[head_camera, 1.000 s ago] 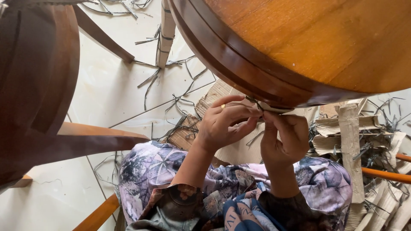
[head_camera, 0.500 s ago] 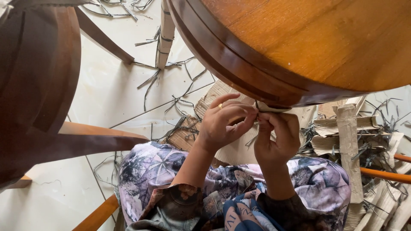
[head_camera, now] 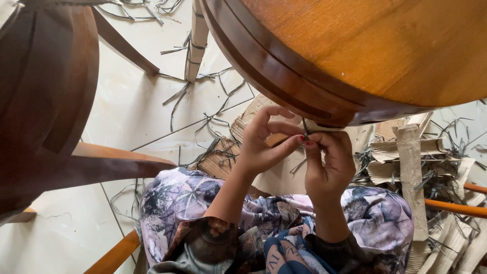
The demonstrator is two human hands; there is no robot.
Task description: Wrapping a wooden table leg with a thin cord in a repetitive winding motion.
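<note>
Left hand [head_camera: 264, 147] and right hand [head_camera: 327, 162] pinched a thin grey strip [head_camera: 305, 127] beneath the table [head_camera: 355, 61]; judged light, limp, best gripped near its end.

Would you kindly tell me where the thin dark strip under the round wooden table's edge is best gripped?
Probably just below the rim of the round wooden table, where the thin dark strip stands exposed. Pinch its flat sides from beneath, as the left hand and right hand do, since the tabletop blocks access from above.
</note>
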